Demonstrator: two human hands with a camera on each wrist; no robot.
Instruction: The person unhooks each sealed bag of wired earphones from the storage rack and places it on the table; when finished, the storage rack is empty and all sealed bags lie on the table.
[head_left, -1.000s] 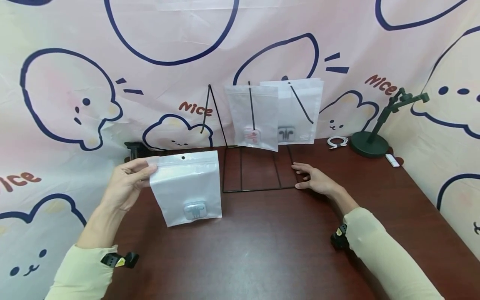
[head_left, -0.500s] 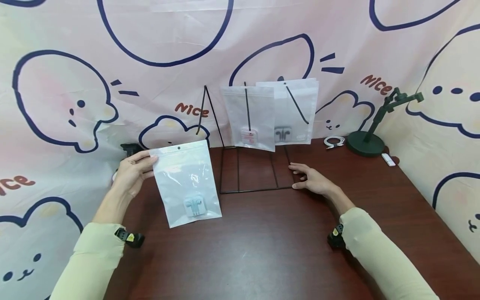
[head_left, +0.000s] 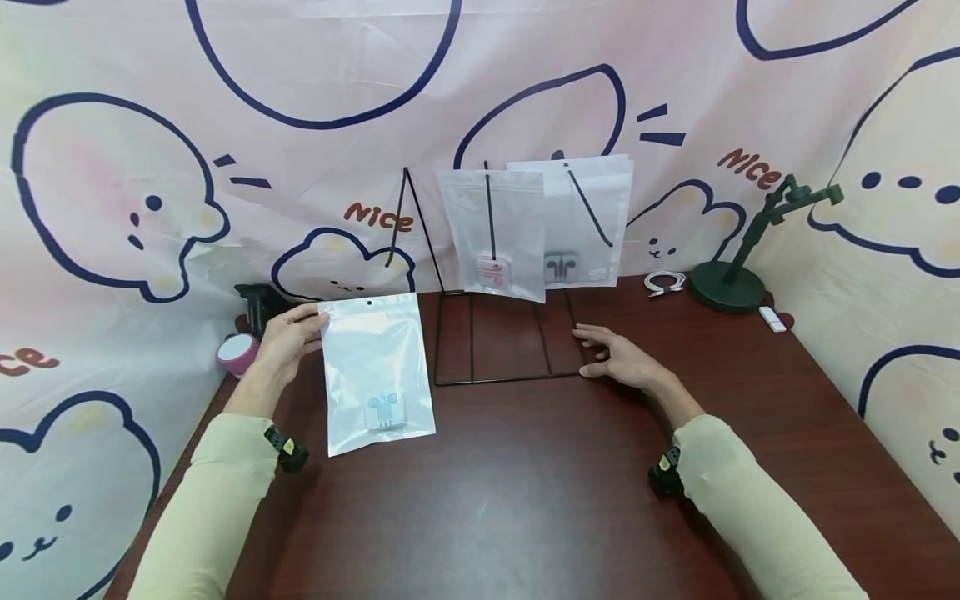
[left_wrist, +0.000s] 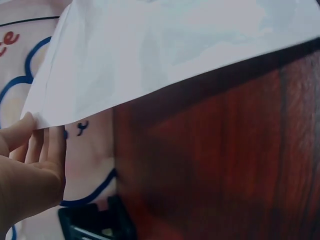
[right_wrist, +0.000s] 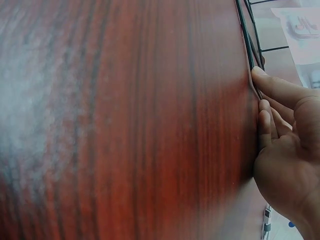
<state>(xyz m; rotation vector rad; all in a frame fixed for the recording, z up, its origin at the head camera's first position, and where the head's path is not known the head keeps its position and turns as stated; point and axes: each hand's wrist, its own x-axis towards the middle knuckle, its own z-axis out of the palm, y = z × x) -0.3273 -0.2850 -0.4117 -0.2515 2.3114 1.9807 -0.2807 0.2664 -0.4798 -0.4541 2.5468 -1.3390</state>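
Note:
My left hand (head_left: 292,337) pinches the upper left edge of a white zip bag (head_left: 375,358). The bag hangs in front of the rack's left side, with an earphone picture low on its face. In the left wrist view the bag (left_wrist: 150,50) spreads above the thumb and fingers. My right hand (head_left: 618,358) holds the front right corner of a black wire display rack (head_left: 517,380); thumb and fingers touch its base wire in the right wrist view. On the rack's hooks hang a bag with a pinkish print (head_left: 491,217) and one with a dark earphone picture (head_left: 592,217).
The rack's left hook (head_left: 397,221) carries no bag. A green stand (head_left: 727,283), a coiled white cable (head_left: 663,283) and a small white stick (head_left: 772,319) lie back right. A pink round object (head_left: 237,353) and a black object (head_left: 258,304) are behind my left hand.
My left hand has moved right, carrying the bag closer to the rack; the bag now hangs straighter. The pink round object has come into view. My right hand stays at the rack's corner.

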